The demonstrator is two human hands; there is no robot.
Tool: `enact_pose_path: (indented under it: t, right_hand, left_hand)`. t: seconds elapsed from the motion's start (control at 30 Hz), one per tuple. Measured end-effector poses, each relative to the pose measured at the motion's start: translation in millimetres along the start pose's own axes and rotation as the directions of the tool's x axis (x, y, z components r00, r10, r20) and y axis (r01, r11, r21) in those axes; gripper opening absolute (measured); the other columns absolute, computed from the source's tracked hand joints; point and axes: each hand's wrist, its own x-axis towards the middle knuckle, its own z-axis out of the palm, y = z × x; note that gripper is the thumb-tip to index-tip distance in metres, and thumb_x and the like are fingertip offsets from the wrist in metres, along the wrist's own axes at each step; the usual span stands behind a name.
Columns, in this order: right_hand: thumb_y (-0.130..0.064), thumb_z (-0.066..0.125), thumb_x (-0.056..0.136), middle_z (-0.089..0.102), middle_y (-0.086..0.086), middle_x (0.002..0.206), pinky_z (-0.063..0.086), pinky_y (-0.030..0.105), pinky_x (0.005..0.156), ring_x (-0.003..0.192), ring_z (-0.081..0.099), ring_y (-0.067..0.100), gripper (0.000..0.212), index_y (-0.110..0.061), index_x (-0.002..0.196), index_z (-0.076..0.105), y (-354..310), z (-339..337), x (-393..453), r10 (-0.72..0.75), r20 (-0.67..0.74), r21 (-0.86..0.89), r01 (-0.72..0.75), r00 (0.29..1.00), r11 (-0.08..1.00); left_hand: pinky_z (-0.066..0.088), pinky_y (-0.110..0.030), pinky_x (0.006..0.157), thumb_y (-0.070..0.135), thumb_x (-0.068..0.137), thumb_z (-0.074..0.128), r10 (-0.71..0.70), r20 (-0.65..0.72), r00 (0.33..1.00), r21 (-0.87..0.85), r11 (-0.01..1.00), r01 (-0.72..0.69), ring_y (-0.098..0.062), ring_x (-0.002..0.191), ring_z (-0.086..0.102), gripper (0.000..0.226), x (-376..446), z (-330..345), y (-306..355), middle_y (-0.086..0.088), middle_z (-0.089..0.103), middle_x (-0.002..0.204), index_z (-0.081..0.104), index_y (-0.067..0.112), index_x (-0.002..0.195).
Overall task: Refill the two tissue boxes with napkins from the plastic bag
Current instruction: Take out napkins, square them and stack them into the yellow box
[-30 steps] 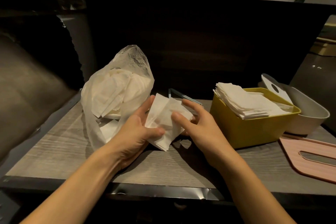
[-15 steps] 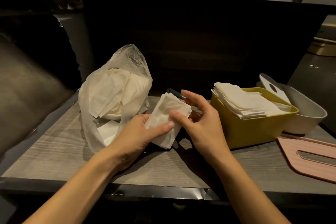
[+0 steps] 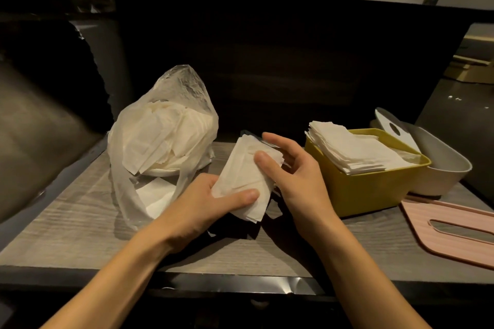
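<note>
Two hands hold a small stack of napkins (image 3: 244,177) just above the gray wooden worktop (image 3: 80,222). The left hand (image 3: 205,203) grips the low end of the stack, with its thumb pressed flat across the front and its other fingers hidden behind the paper. The right hand (image 3: 296,171) grips the top end, with its thumb on the front and its curled fingers reaching around the far edge. The stack is tilted, with its top end farther from the person than its low end. Just to the left of the stack sits the plastic bag (image 3: 163,141), see-through and puffy, with lots more white napkins inside it. The bag stands on the worktop and its loose bottom edge lies near the left wrist. Just to the right of the stack is the yellow box (image 3: 366,189), open on top. A pile of napkins (image 3: 352,149) sits in it and sticks up above its rim, leaning a bit to the left. Behind the yellow box, touching its right side, is a white box (image 3: 441,171), with a white lid (image 3: 393,128) leaning in it. In front of the white box a pink lid (image 3: 454,235) with a long slot lies flat on the worktop. A dark wall (image 3: 267,61) stands behind the stack and the boxes.
</note>
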Motion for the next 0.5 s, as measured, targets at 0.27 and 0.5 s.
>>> enact_pose_path:
  t: [0.27,0.5]
  right_hand:
    - [-0.089,0.061,0.075,0.05,-0.011,0.155,0.038,0.049,0.119,0.142,0.049,0.017,0.097,-0.042,0.156,0.037,-2.3,4.8,2.7,0.323,0.189,-0.044,-0.32,0.928,0.946]
    - [-0.033,0.073,0.095,0.07,-0.007,0.12,0.063,0.029,0.08,0.1,0.075,0.009,0.063,-0.04,0.151,0.044,-1.2,3.8,1.0,0.124,0.111,-0.065,-0.118,0.986,0.991]
  left_hand:
    - [0.058,-0.029,0.078,0.027,0.09,0.07,0.099,0.076,0.992,-0.035,0.995,-0.096,-0.024,0.088,0.074,0.015,1.6,-1.9,-4.1,-0.013,0.077,0.096,0.079,0.019,0.098]
    - [0.058,-0.032,0.091,0.021,0.091,0.074,0.082,0.136,0.987,-0.07,0.995,-0.073,-0.027,0.106,0.072,0.033,3.3,-4.0,-1.3,-0.011,0.075,0.116,0.07,0.017,0.124]
